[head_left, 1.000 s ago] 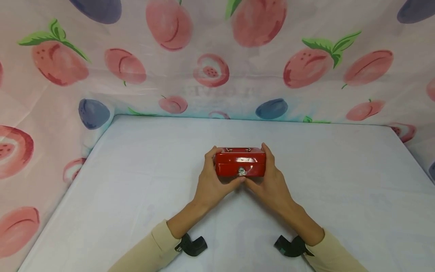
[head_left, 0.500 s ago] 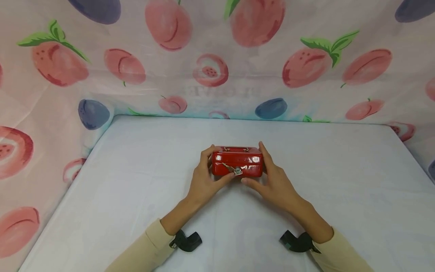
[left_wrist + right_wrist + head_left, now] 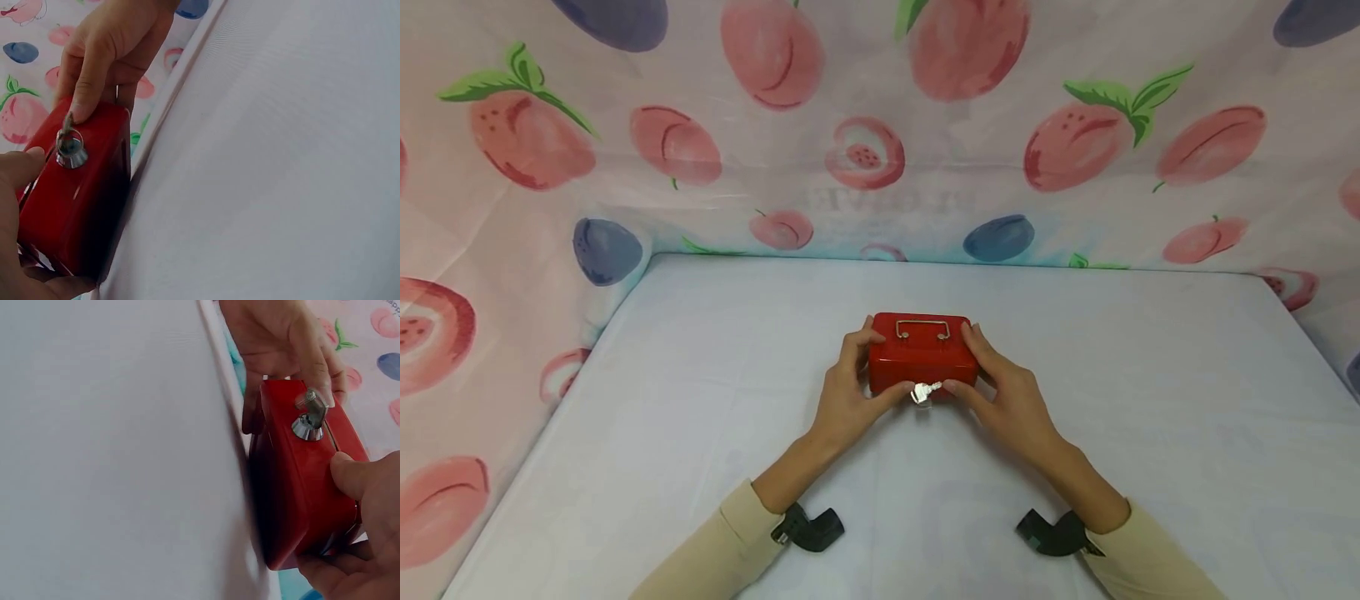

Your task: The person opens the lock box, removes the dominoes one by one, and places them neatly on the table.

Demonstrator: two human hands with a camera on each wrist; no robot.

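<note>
Between both hands is a small red metal cash box [image 3: 922,360], its lid with a folding wire handle [image 3: 922,323] facing up in the head view. My left hand [image 3: 847,398] grips its left end, the thumb along the front. The right hand [image 3: 1018,407] grips the opposite end, thumb likewise on the front. A silver key [image 3: 317,412] stands in the round lock [image 3: 72,156], with a ring and another key hanging there. The left thumb lies right at the key in the right wrist view. The lid appears closed, and the box's underside is hidden.
A white cloth covers the table [image 3: 700,417] under the hands. Behind it and to the left hangs a fruit-print curtain [image 3: 865,83]. Black camera mounts [image 3: 811,530] sit at both wrists, below the beige sleeves [image 3: 715,550].
The box has shifted slightly left and tipped so that its lid and handle show more in the head view. The key has swung round to point right. Both hands keep their grip.
</note>
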